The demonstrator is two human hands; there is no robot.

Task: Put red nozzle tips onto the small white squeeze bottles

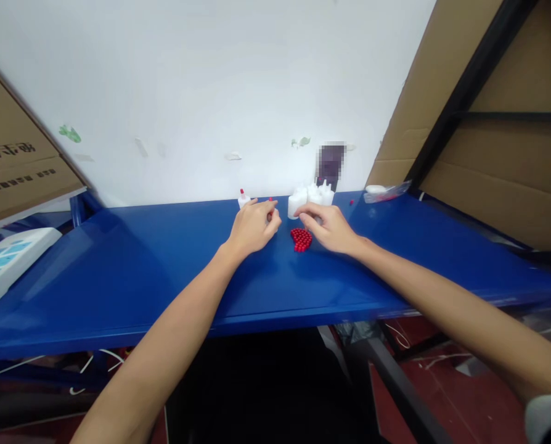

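Note:
My left hand [256, 226] hovers over the back half of the blue table, its fingers curled toward the right. Between thumb and fingers shows a small red cap, partly hidden; another bit of red peeks above the index finger. Just behind this hand stands a white squeeze bottle [243, 199] with a red tip. My right hand [327, 228] is bent with thumb and fingertips close together, and what they hold, if anything, is hidden. Beside it lies a pile of small red caps [301, 239]. Several white bottles [297, 201] with bare nozzles stand behind that hand.
A single red cap [351, 202] and a clear plastic bag [386, 193] lie at the back right of the blue table [164, 271]. A white device with blue panels [10, 262] sits at the left edge. Cardboard [21, 148] flanks the white wall [211, 92].

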